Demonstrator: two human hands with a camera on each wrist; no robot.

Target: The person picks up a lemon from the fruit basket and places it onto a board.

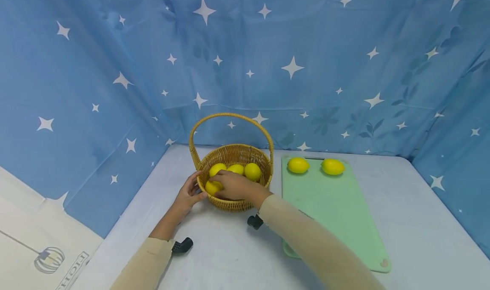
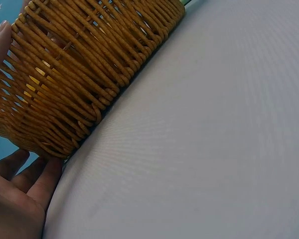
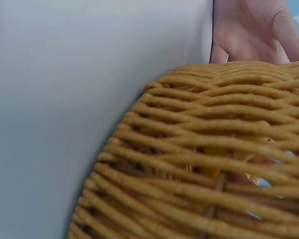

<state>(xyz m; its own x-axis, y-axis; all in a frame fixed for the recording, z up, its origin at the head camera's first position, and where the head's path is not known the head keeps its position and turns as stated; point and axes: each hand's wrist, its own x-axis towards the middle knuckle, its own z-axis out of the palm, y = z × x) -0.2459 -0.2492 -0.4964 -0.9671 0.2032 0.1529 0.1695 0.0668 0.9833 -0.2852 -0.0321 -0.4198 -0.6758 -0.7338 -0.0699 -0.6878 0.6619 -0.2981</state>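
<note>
A woven wicker basket (image 1: 229,154) with an arched handle stands on the white table and holds several yellow lemons (image 1: 252,171). My right hand (image 1: 231,185) reaches over the near rim and its fingers curl round the front-left lemon (image 1: 211,187). My left hand (image 1: 190,193) rests with straight fingers against the basket's left outer wall (image 2: 65,69); the thumb (image 2: 0,42) lies high on the weave and the fingers (image 2: 35,177) sit at its base. The right wrist view shows only the basket wall (image 3: 199,164), with yellow showing through the gaps.
A pale green cutting board (image 1: 333,209) lies right of the basket with two lemons (image 1: 298,165) (image 1: 332,166) at its far end. A blue star-patterned cloth (image 1: 245,60) closes off the back and sides. White tabletop (image 1: 214,256) stretches in front of the basket.
</note>
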